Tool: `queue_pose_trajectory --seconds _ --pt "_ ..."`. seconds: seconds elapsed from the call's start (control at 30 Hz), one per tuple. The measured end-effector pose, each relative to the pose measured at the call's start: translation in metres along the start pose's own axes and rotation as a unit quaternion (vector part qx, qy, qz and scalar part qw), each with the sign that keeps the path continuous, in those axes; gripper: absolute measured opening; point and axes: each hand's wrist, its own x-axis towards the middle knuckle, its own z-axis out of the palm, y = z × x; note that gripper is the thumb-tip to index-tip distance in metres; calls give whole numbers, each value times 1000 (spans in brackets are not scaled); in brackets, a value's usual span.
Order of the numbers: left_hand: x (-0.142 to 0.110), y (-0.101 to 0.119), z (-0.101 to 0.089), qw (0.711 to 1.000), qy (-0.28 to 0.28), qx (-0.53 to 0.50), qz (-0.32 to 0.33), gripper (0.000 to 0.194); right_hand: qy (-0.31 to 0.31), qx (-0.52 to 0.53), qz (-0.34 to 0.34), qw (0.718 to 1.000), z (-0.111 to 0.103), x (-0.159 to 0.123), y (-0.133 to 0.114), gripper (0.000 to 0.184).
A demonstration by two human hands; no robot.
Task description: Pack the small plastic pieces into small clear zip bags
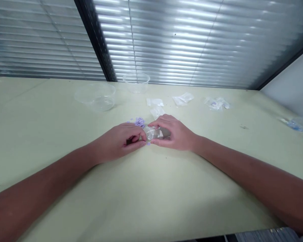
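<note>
on the pale green table (217, 195), both hands pinch a small clear bag (153, 133) between them: the left hand (117, 143) is closed on its left end, the right hand (173, 132) curled over its right end. a heap of purple discs (139, 122) lies just beside the bag, and a stray disc (148, 143) sits by the left fingertips. a slipped grip could spill discs; pulling too hard could tear the thin plastic.

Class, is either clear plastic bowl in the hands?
No: both bowls sit on the table; the hands pinch a clear bag.
</note>
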Motion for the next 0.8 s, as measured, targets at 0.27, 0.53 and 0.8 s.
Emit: queue_pose_trajectory --seconds 0.27,0.53,0.8 --pt "-2 2 -5 998 61 2 -23 20 41 -7 -4 999 2 0 0 36" --pt "1 -16 -6 982 169 65 -61 24 87 -22 23 996 1 0 -2 30" --pt "-2 -19 -7 968 190 140 -86 25 83 7 24 996 1 0 -5 34"
